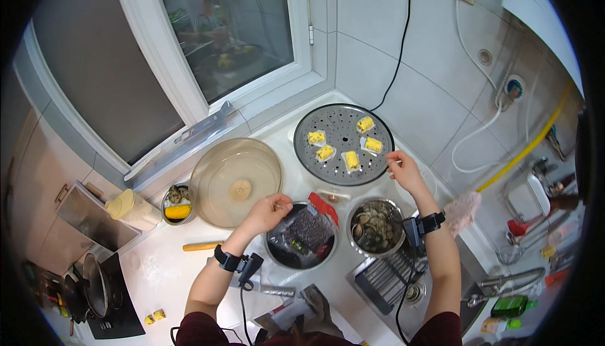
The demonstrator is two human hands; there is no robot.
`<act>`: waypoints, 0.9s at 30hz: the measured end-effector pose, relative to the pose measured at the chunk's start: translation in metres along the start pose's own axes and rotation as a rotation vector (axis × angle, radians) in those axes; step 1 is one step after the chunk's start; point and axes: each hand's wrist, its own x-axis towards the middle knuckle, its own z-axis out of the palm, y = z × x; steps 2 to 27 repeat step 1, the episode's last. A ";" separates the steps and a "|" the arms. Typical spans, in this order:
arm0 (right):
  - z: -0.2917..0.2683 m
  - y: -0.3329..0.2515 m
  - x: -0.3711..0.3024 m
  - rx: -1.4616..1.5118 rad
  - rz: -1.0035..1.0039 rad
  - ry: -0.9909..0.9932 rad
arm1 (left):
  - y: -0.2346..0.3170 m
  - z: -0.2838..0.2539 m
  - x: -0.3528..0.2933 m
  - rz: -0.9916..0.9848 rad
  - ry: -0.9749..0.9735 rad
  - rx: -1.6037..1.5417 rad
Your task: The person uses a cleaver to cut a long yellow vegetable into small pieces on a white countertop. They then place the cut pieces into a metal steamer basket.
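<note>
My left hand (270,212) hangs over the rim of a metal bowl (272,254), fingers curled together with nothing visible in them. A dark-patterned plastic bag (305,232) with a red edge lies in that bowl. Beside the right rim of a round, dark perforated steamer tray (345,168) is my right hand (405,173), its fingertips drawn together and no object showing between them. Several short yellow rolls (351,160) with dark specks rest on the tray, on small pale paper squares. Both wrists wear black straps with cables.
A large transparent lid (214,157) lies left of the steamer. Shellfish fill a metal bowl (377,226) next to the sink rack (384,280). A wooden-handled tool (201,246), a small food bowl (178,210) and yellow pieces (154,316) are on the left counter, near the hob (113,295).
</note>
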 end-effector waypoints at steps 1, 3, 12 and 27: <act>0.005 -0.002 -0.020 0.025 0.020 0.018 | -0.007 0.005 -0.016 -0.019 -0.009 0.030; 0.005 -0.002 -0.020 0.025 0.020 0.018 | -0.007 0.005 -0.016 -0.019 -0.009 0.030; 0.005 -0.002 -0.020 0.025 0.020 0.018 | -0.007 0.005 -0.016 -0.019 -0.009 0.030; 0.005 -0.002 -0.020 0.025 0.020 0.018 | -0.007 0.005 -0.016 -0.019 -0.009 0.030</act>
